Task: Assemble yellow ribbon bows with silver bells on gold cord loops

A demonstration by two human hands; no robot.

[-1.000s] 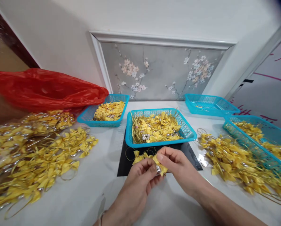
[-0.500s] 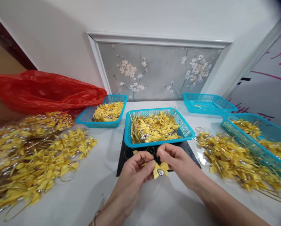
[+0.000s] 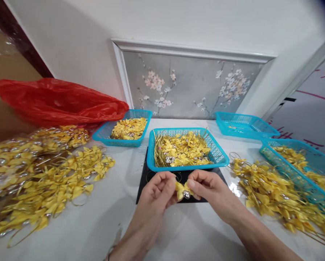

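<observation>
Between my two hands is a yellow ribbon bow (image 3: 183, 191) with a shiny silver bell or bead at its middle. My left hand (image 3: 159, 192) pinches the bow's left side between thumb and fingers. On the other side, the thumb and fingertips of my right hand (image 3: 210, 190) close on its right loop. Both hands are just in front of a blue plastic basket (image 3: 189, 168), over the near part of a black mat (image 3: 143, 181). That basket holds a heap of similar yellow bows (image 3: 184, 146) with gold cords bunched at its left.
Loose yellow bows (image 3: 56, 185) lie at left beside a clear plastic bag of them (image 3: 10, 163). A red plastic bag (image 3: 61, 101) overlaps a blue basket (image 3: 136, 143) of bows. At right are another bow pile (image 3: 276, 195), a filled basket (image 3: 287, 174) and a shallow basket (image 3: 246, 134).
My right hand has come down to the bow and now grips its right side; before, it was raised a little apart. The camera view has shifted slightly left.
</observation>
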